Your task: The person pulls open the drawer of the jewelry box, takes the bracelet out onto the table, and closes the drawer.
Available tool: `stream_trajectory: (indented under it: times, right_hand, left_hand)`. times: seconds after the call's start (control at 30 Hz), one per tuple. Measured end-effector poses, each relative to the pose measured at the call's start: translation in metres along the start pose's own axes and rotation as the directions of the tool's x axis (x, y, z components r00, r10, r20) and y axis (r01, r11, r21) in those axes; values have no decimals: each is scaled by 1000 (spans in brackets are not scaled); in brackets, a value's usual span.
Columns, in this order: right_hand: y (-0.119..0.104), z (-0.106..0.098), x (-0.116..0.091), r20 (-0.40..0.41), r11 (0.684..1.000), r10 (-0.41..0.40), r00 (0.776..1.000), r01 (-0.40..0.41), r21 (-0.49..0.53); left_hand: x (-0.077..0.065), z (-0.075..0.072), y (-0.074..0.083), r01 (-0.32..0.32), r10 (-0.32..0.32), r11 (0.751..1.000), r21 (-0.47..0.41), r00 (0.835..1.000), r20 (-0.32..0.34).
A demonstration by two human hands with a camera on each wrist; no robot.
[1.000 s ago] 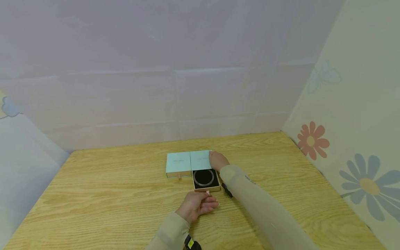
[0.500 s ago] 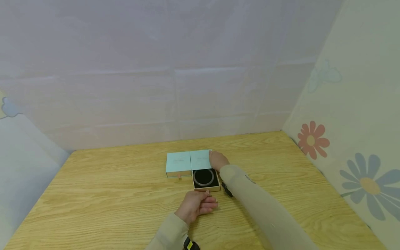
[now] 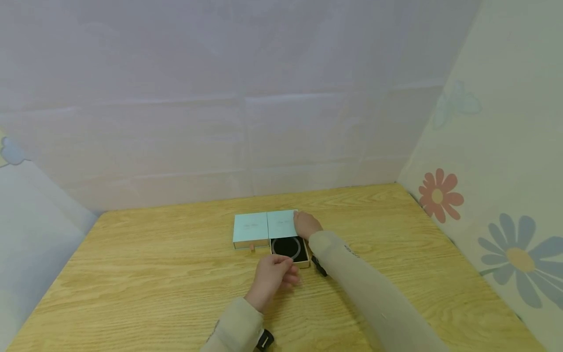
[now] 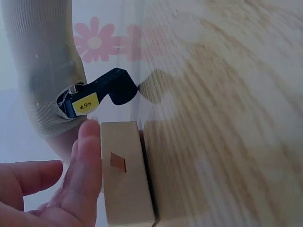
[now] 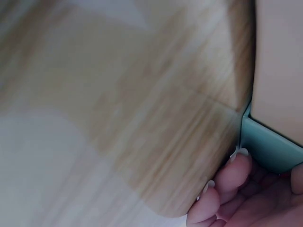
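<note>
Two light blue slide-out gift boxes lie side by side on the table. The right box (image 3: pixel 281 224) has its drawer (image 3: pixel 303 264) pulled out toward me. On the drawer's black lining lies a pale bangle (image 3: pixel 300 248). My right hand (image 3: pixel 307 225) grips the right side of that box's sleeve, with fingertips at its edge in the right wrist view. My left hand (image 3: pixel 269 276) is over the drawer's front edge. In the left wrist view its thumb and fingers are apart beside the drawer's front, where a copper pull tab (image 4: pixel 118 162) shows.
The left box (image 3: pixel 250 228) is closed, and its small tab (image 3: pixel 252 248) points toward me. Wood-grain table (image 3: pixel 167 274) surrounds the boxes. A pale backdrop (image 3: pixel 184 146) rises behind the table, with a flower-printed wall (image 3: pixel 492 195) on the right.
My left hand has let go of the drawer's pull tab and moved forward and up over the drawer's front edge. My right hand and both boxes stay in place.
</note>
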State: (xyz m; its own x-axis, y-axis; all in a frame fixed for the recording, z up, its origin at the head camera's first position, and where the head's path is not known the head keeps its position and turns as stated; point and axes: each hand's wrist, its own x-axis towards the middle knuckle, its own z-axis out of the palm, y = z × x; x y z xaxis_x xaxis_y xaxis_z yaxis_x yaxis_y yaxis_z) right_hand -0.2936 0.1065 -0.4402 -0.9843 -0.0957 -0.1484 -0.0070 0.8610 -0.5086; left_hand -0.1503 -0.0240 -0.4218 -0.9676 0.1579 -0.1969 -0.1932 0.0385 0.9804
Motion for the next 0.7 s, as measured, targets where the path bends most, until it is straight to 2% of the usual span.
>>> stream_trajectory:
  times: [0.1, 0.2, 0.23, 0.37, 0.47, 0.53, 0.6, 0.7]
  right_hand:
    - [0, -1, 0, 6, 1000, 3, 1000, -3, 0]
    - [0, -1, 0, 7, 1000, 1, 1000, -1, -5]
    - [0, -1, 1, 7, 1000, 0, 1000, 0, -6]
    - [-1, 0, 1, 3, 1000, -6, 1000, 6, -15]
    - [0, 0, 1, 7, 1000, 0, 1000, 0, -15]
    - [0, 0, 1, 10, 1000, 4, 1000, -4, -13]
    - [0, 0, 1, 12, 1000, 6, 1000, -6, -10]
    - [1, 1, 1, 22, 1000, 11, 1000, -11, -4]
  left_hand:
    - [1, 2, 4, -50, 51, 999, 17, 998, -27]
    - [3, 3, 5, -137, 143, 986, 96, 988, -63]
    - [4, 4, 5, -166, 177, 976, 138, 981, -74]
    - [8, 5, 5, -250, 302, 905, 344, 947, -105]
    - [11, 6, 5, -262, 335, 870, 419, 936, -111]
    - [13, 7, 6, -267, 346, 855, 445, 932, -106]
    - [16, 8, 6, -263, 345, 839, 477, 934, -91]
    - [20, 9, 7, -257, 340, 794, 551, 939, -52]
